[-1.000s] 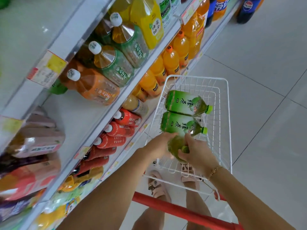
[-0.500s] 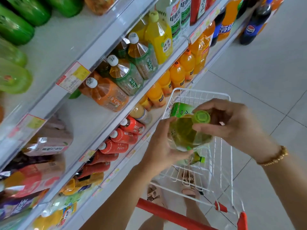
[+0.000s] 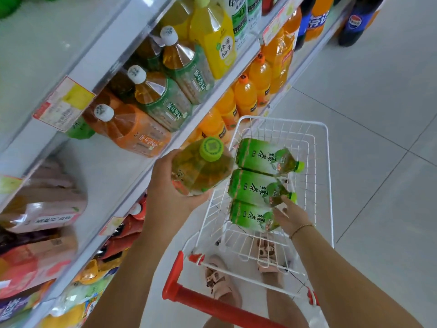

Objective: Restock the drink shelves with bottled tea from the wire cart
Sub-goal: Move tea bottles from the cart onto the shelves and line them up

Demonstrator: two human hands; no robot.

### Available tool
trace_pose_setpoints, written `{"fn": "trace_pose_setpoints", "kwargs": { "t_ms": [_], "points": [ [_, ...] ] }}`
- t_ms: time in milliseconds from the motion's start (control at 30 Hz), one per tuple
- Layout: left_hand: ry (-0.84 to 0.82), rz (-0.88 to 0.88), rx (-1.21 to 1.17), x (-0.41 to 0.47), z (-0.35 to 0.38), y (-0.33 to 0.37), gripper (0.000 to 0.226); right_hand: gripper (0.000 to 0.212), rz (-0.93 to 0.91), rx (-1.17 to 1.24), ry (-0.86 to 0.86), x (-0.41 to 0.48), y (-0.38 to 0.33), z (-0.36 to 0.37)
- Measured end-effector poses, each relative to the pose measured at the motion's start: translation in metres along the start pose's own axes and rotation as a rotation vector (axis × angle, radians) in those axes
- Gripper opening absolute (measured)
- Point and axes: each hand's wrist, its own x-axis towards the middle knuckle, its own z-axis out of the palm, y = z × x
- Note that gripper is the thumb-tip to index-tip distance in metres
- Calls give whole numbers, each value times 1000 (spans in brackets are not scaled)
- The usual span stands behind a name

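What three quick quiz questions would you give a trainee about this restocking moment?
1. True or false: the left hand holds a green-capped bottle.
2. How many bottles lie in the cart?
3. The right hand is: A) out of view; B) open, reaching into the cart; C) clenched in a fist.
Key: 1 true; 2 three; 3 B.
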Motion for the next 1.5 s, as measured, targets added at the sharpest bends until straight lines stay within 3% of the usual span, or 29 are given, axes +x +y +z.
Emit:
{"fn": "trace_pose_setpoints", "kwargs": {
  "t_ms": [100, 233, 367, 433, 600, 667, 800, 933, 1033, 1233, 1500],
  "points": [
    [24, -32, 33, 1, 7, -24, 88, 36, 24, 241, 77, 15, -9, 5],
    [61, -82, 38, 4, 13, -43, 88, 45, -59, 146, 162, 32, -19, 11],
    [95, -134, -16, -2, 14, -56, 87, 29, -75, 15, 158, 13, -22, 5],
    [115, -145, -3, -9, 11, -64, 86, 33, -229, -176, 189, 0, -20, 12],
    [174, -138, -32, -44, -18, -87, 83, 30, -900, -1007, 223, -71, -15, 65],
    [211, -108, -27, -62, -35, -98, 80, 31, -1018, -1159, 208, -98, -6, 74],
    [315, -86, -82, -98, -67, -127, 80, 34, -1106, -1063, 247, -169, 3, 85],
    [408, -90, -178, -119, -94, -163, 85, 29, -1370, -867, 237, -243, 25, 109],
    [484, -84, -249, -118, -106, -181, 79, 32, -1557, -850, 120, -275, 40, 139],
    [607, -72, -292, -95, -112, -219, 83, 30, -1828, -946, -55, -261, 62, 216],
    [777, -23, -225, -57, -106, -266, 84, 31, -2030, -992, -237, -205, 63, 276]
  ]
}}
